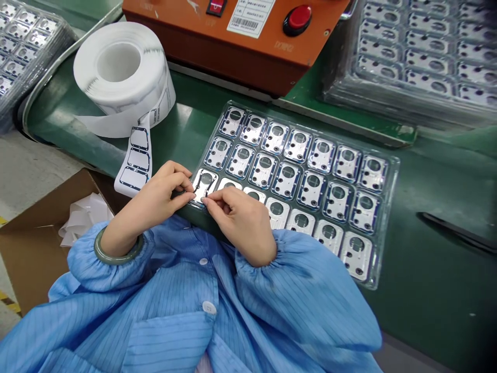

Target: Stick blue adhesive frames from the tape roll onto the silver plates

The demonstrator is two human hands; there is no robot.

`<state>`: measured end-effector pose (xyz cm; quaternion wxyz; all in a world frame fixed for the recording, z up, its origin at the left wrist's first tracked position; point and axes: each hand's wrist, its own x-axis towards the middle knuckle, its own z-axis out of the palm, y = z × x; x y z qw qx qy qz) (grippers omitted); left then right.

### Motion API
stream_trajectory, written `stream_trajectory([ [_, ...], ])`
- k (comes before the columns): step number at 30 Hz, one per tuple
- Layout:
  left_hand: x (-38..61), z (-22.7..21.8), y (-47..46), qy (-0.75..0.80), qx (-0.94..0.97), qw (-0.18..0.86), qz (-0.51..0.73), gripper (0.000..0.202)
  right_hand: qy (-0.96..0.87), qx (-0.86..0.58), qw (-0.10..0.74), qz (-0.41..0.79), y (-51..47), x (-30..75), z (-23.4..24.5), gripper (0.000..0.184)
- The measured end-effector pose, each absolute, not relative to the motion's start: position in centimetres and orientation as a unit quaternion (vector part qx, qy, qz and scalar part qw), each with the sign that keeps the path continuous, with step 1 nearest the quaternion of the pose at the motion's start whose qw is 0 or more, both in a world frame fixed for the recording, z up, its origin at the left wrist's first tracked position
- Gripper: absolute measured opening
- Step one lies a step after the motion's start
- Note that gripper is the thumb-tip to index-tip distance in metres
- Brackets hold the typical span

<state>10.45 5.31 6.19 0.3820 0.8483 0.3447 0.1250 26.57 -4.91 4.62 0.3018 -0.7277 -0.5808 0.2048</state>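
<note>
A thin black adhesive frame [199, 180] lies over a silver metal plate [205, 177] at the near left corner of a clear plastic tray [382, 254]. My left hand [165, 191] is closed in a pinch at the frame's left edge. On the other side, my right hand [244, 220] pinches the frame's lower right end, close to the plate. Plates in the two far rows have dark blue borders; those visible in the near row look plain silver. My right hand and sleeve cover part of that near row.
A white label roll [87, 59] stands left, its loose strip [136, 158] bearing several dark frames. Behind is an orange machine [233, 57] with a red button [300, 17]. Stacked trays [419, 57] stand back right, black tweezers [454, 230] lie right, and a cardboard box [34, 248] sits lower left.
</note>
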Motion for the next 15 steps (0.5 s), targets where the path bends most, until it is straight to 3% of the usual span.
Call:
stream_trajectory([
  [6, 10.49, 6.19, 5.22, 0.349, 0.843, 0.386, 0.133, 0.004, -0.572, -0.735, 0.294, 0.214, -4.83, 26.41, 4.62, 0.01],
  [15, 10.2, 5.84, 5.45, 0.346, 0.842, 0.391, 0.135, 0.004, -0.574, -0.753, 0.217, 0.236, -4.22, 26.31, 5.47, 0.01],
])
